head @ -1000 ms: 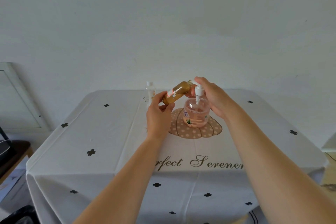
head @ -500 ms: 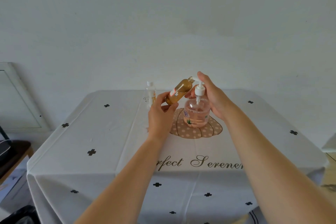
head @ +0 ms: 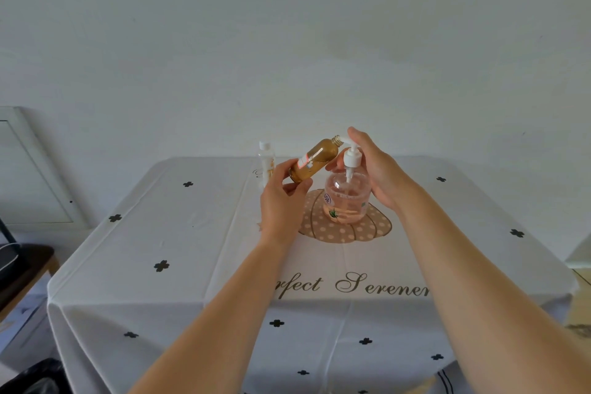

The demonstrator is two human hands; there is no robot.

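Note:
My left hand (head: pixel 281 201) grips the base of a small amber bottle (head: pixel 315 158), which is tilted with its open, capless neck up and to the right. That neck meets the white nozzle of a pump head (head: pixel 351 158). The pump sits on a round clear dispenser (head: pixel 347 198) holding pinkish liquid, which stands on the table. My right hand (head: pixel 380 169) wraps the pump head, with fingers over the top and the thumb on the near left side.
A slim clear bottle with a white cap (head: pixel 266 166) stands behind my left hand. The table wears a white cloth (head: pixel 192 233) with black crosses and a pumpkin print. A dark stool (head: pixel 25 262) and a leaning frame (head: pixel 32 169) are at the left.
The pump head and my right hand have risen. The amber bottle's neck has lifted with the nozzle, so the bottle tilts more steeply.

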